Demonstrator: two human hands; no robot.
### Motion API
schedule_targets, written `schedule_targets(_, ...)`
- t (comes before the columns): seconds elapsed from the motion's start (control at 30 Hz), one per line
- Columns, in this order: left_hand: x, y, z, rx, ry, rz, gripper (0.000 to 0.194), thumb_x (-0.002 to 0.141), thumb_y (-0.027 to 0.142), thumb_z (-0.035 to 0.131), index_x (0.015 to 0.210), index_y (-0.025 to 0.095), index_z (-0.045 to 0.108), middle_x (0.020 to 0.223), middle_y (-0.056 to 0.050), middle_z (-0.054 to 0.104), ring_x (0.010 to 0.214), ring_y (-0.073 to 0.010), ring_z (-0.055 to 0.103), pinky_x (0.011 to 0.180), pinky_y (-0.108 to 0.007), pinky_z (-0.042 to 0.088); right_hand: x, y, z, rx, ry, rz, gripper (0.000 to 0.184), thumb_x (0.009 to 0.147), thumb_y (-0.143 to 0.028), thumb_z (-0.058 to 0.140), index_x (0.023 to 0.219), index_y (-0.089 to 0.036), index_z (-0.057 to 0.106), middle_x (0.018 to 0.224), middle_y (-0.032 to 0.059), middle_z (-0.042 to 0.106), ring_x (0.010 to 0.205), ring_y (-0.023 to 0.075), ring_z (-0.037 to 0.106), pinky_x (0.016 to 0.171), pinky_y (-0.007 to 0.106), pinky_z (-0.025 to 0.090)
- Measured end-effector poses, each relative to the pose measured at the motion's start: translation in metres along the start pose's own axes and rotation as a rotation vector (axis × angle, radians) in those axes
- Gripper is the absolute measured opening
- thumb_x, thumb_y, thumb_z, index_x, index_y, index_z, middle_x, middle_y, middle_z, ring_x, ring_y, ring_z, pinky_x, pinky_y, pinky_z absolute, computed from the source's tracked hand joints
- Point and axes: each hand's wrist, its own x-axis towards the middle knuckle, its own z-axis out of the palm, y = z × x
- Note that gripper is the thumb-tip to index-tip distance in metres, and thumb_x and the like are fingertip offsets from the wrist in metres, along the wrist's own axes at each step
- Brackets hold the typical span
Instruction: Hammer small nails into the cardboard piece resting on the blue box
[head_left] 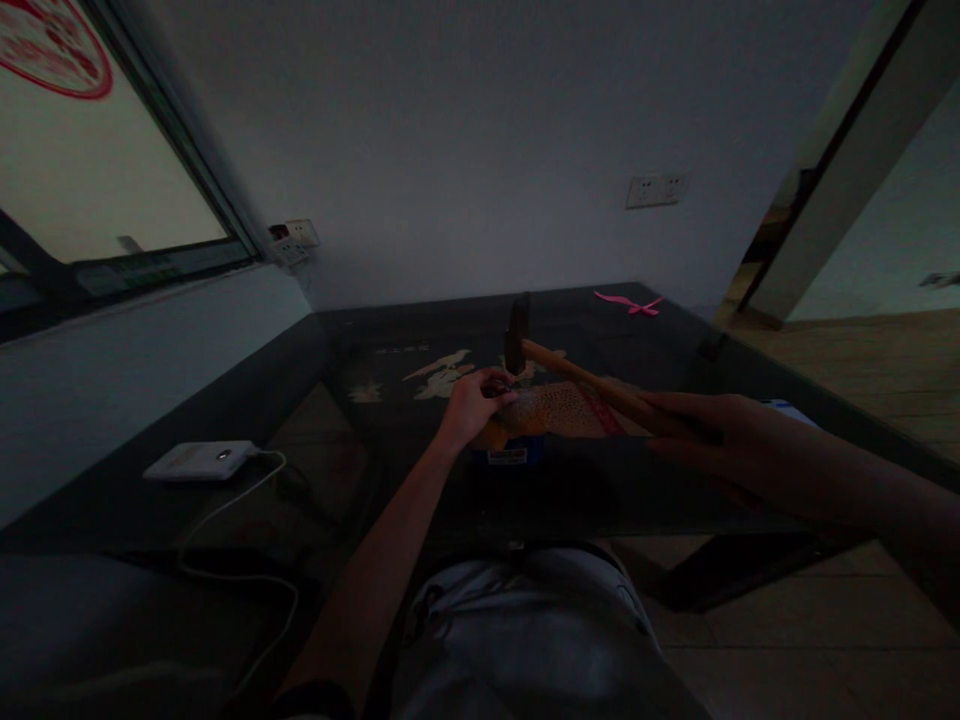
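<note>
My right hand (720, 435) is wrapped round the wooden handle of a hammer (581, 375). The dark hammer head is raised just above and beside the fingertips of my left hand (474, 405). Those left fingers are pinched together at the edge of a tan, dotted strip (566, 408) with a red band toward its right end. What they pinch, if anything, is too small and dark to tell. Beneath the strip lies a blue package (517, 450) with a white label, partly covered by the strip and my hand.
The dark glass-topped table (360, 335) stands against a wall. A white power bank (201, 460) with a trailing cable (240, 490) lies at the left. At the far right is a pink ribbon (637, 305). Wall sockets (658, 190) sit above the table.
</note>
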Motion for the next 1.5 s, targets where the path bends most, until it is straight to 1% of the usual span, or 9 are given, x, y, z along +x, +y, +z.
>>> schedule_targets(0.1,0.0002,-0.0011,-0.0001,0.006,0.002,-0.004,0.021,0.066,0.018,0.072,0.086,0.015,0.066,0.078,-0.005,0.070,0.073,-0.0168,0.065,0.070,-0.028,0.051,0.0010,0.0019,0.0009,-0.012,-0.054,-0.016,0.052,0.085,-0.047,0.049,0.131,-0.022,0.050,0.070,0.0009,0.065,0.047,0.0136,0.054,0.038,0.021,0.038)
schedule_targets(0.27,0.0004,-0.0017,-0.0006,0.009,-0.003,0.003,0.022,0.067,0.018,0.072,0.087,0.014,0.065,0.081,-0.006,0.070,0.076,-0.0176,0.066,0.071,-0.029,0.051,0.0021,-0.0025,-0.0014,-0.023,-0.077,0.019,0.053,0.086,-0.045,0.045,0.130,-0.018,0.052,0.046,-0.0048,0.047,0.035,0.0115,0.041,0.030,0.021,0.028)
schedule_targets(0.47,0.0007,-0.0035,-0.0001,-0.006,-0.005,0.000,0.023,0.067,0.020,0.072,0.088,0.014,0.065,0.080,-0.006,0.070,0.075,-0.0177,0.066,0.071,-0.029,0.051,0.0018,-0.0018,0.0003,0.001,-0.031,-0.027,0.051,0.085,-0.048,0.048,0.129,-0.023,0.053,0.063,0.0007,0.060,0.046,0.0134,0.051,0.036,0.021,0.035)
schedule_targets(0.67,0.0007,-0.0033,0.0001,-0.043,-0.012,-0.019,0.025,0.067,0.016,0.072,0.090,0.014,0.065,0.080,-0.005,0.070,0.075,-0.0163,0.066,0.070,-0.027,0.051,0.0010,0.0028,0.0011,-0.008,-0.050,-0.005,0.049,0.086,-0.045,0.049,0.128,-0.022,0.054,0.055,-0.0030,0.052,0.040,0.0104,0.043,0.033,0.020,0.027)
schedule_targets(0.77,0.0007,0.0008,-0.0010,0.016,-0.007,-0.023,0.025,0.066,0.016,0.073,0.090,0.013,0.065,0.078,-0.004,0.069,0.073,-0.0158,0.064,0.070,-0.027,0.050,0.0014,0.0019,0.0003,-0.004,-0.014,-0.047,0.050,0.086,-0.047,0.049,0.130,-0.024,0.053,0.062,-0.0012,0.058,0.044,0.0113,0.048,0.036,0.020,0.031)
schedule_targets(0.93,0.0016,0.0019,-0.0020,0.008,-0.052,-0.019,0.028,0.067,0.014,0.071,0.094,0.013,0.063,0.079,-0.004,0.069,0.074,-0.0159,0.064,0.070,-0.027,0.049,0.0039,0.0020,0.0034,0.033,-0.093,0.020,0.047,0.085,-0.045,0.049,0.125,-0.022,0.055,0.064,-0.0003,0.060,0.043,0.0121,0.049,0.034,0.020,0.033)
schedule_targets(1.13,0.0013,0.0017,-0.0018,-0.020,-0.032,-0.080,0.032,0.066,0.015,0.072,0.095,0.013,0.060,0.072,-0.002,0.067,0.069,-0.0159,0.064,0.066,-0.027,0.049,0.0011,-0.0004,0.0000,0.013,-0.024,-0.032,0.049,0.085,-0.049,0.049,0.129,-0.025,0.054,0.077,0.0027,0.067,0.057,0.0167,0.057,0.043,0.023,0.040)
schedule_targets(1.37,0.0039,-0.0040,-0.0008,-0.088,-0.067,-0.070,0.031,0.064,0.013,0.073,0.092,0.014,0.060,0.073,-0.001,0.067,0.070,-0.0150,0.064,0.067,-0.027,0.049,0.0023,0.0026,0.0029,-0.020,-0.048,0.016,0.045,0.083,-0.048,0.050,0.116,-0.020,0.063,0.060,0.0007,0.060,0.044,0.0133,0.049,0.036,0.023,0.032)
schedule_targets(1.5,0.0037,-0.0032,-0.0005,-0.099,-0.046,-0.105,0.032,0.064,0.012,0.072,0.093,0.015,0.059,0.069,0.000,0.066,0.068,-0.0144,0.064,0.066,-0.027,0.049,-0.0003,-0.0011,-0.0005,0.004,-0.026,0.032,0.049,0.084,-0.049,0.049,0.123,-0.022,0.060,0.050,-0.0028,0.052,0.039,0.0126,0.045,0.033,0.022,0.029)
